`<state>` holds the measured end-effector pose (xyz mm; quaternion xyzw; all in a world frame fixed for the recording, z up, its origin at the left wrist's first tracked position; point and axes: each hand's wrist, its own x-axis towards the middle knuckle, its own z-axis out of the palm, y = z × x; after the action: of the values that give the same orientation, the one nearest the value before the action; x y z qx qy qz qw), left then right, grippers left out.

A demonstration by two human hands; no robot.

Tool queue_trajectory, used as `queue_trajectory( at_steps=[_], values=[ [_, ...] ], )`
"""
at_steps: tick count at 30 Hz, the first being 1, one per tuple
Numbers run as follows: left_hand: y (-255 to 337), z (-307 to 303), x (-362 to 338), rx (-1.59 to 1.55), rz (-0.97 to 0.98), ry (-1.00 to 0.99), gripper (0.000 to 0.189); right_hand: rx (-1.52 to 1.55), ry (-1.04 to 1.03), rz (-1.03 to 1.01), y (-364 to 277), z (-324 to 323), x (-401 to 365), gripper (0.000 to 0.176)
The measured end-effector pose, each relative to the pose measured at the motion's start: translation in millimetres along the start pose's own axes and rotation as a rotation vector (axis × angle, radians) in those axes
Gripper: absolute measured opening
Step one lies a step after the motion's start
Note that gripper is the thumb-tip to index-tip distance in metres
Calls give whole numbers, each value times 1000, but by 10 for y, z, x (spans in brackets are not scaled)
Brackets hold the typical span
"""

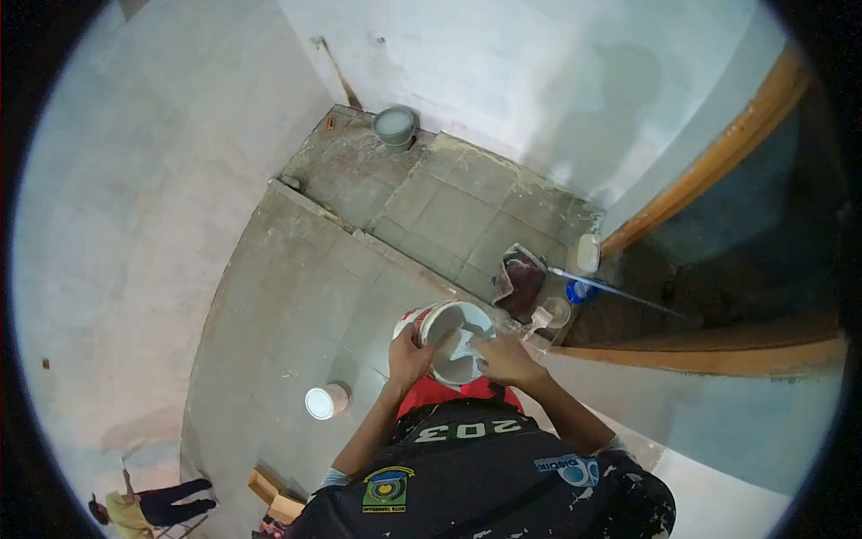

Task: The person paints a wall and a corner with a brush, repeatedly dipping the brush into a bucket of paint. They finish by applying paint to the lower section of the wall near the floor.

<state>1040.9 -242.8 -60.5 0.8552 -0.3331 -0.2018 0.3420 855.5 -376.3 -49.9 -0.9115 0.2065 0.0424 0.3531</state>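
Observation:
Close in front of the body is a white bucket (440,373) with red marks on its side and grey-white material inside. My left hand (410,357) grips the bucket's left rim, thumb at the edge. At the right side of the opening, my right hand (505,357) has its fingers curled in over the rim; what they hold, if anything, is hard to make out. A pale shape lies inside the bucket beside those fingers.
A white tub (326,402) stands on the floor at left, a grey bucket (395,127) near the far wall. A dark red cloth (521,283), a pole (620,292) and a clear cup (557,312) lie right. A person (148,506) is at lower left.

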Motion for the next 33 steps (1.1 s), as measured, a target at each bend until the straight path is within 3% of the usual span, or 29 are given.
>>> queue_trajectory(
  at_steps=[3,6,12,14,18,22,25,27,33],
  values=[
    [-75,-109,159,-86,42,103,22,-54,-35,-72,-132,-69,292,34],
    [-265,-221,354,-61,-78,78,24,-95,-64,-105,-293,-132,532,33],
    [-551,-680,918,-155,-97,78,25,-139,-46,-120,-427,44,1202,29],
    [-731,-902,1124,-140,-85,44,26,-136,-59,-19,-573,92,1482,43],
    [-1029,-1311,1416,-208,5,29,29,-35,55,98,-1108,62,1853,54],
    [-1076,-1721,1912,-159,8,-41,29,-48,96,108,-1263,12,2265,50],
    [-1318,-1860,2214,-59,5,-88,28,155,201,22,-1355,37,2429,44],
    [-1403,-1909,2352,-132,116,-1,24,157,131,199,-1435,-30,2543,42],
    [-1358,-1968,2849,-103,30,-56,23,320,73,321,-1376,-12,3016,43]
  ],
)
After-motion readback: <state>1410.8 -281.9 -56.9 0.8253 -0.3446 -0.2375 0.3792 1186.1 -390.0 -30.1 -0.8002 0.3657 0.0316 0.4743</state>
